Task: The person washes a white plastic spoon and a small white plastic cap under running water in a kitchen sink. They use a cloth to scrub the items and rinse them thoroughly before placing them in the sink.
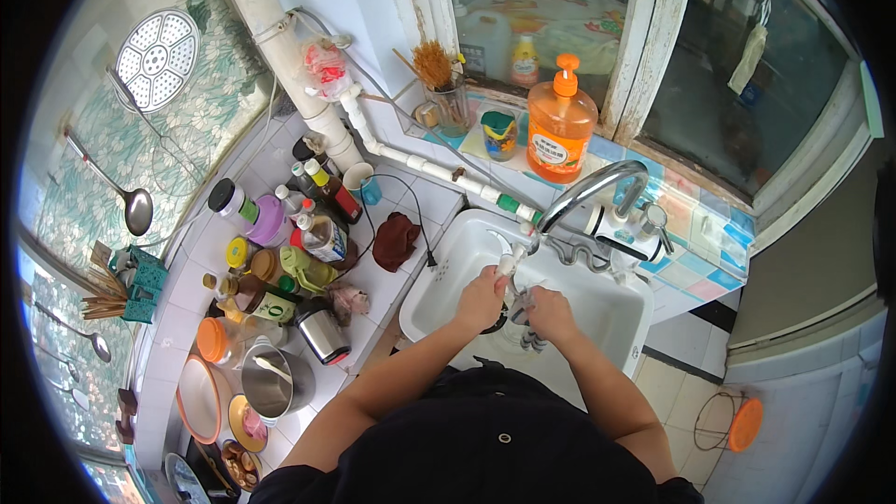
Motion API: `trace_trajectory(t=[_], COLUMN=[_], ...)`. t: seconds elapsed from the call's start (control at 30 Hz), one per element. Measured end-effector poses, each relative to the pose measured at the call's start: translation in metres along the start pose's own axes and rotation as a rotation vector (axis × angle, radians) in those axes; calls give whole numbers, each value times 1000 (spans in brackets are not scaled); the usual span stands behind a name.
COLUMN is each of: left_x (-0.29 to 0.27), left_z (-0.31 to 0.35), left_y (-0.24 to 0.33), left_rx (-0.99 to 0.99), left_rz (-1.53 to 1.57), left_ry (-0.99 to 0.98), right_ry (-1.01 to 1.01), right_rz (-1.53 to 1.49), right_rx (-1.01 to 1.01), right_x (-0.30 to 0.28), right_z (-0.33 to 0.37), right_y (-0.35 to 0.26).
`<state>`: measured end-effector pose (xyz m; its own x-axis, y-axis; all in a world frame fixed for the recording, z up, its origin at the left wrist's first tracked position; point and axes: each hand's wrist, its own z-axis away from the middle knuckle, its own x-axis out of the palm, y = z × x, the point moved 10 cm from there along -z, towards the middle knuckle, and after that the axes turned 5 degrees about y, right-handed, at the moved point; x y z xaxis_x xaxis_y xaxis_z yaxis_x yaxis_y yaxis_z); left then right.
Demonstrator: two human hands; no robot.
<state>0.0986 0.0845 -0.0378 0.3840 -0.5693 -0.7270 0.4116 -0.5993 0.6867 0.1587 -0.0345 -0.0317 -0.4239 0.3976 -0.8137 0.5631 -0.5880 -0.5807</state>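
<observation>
My left hand (483, 300) is closed round a small pale thing (507, 266) just under the end of the curved chrome tap (583, 185); its kind is unclear. Close by on the right, my right hand (553, 315) has its fingers closed on a grey-and-white striped thing (534, 341) that looks like a cloth and hangs low over the basin. Both hands are over the white sink (611, 317). A dark rounded object (497, 323) shows partly beneath my left hand. My fingers hide most of what they grip.
Bottles and jars crowd the left counter, with a steel pot (294, 378) and a dark red cloth (396, 241). An orange soap pump bottle (557, 135) stands on the sill behind the tap. A white pipe (420, 161) runs along the wall. An orange stool (745, 425) is at right.
</observation>
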Motion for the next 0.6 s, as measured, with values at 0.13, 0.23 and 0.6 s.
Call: trace_trajectory(t=[0.13, 0.23, 0.6], left_x=[-18, 6, 18], left_z=[-16, -23, 11], left_y=[-44, -89, -39], left_rx=[6, -157, -489], left_rz=[81, 315, 1008], left_ry=[133, 10, -180], right_ry=[-33, -29, 546], right_rz=[50, 31, 179], right_rx=[88, 159, 200], right_x=[14, 29, -2], right_z=[11, 19, 81], right_y=[42, 96, 189])
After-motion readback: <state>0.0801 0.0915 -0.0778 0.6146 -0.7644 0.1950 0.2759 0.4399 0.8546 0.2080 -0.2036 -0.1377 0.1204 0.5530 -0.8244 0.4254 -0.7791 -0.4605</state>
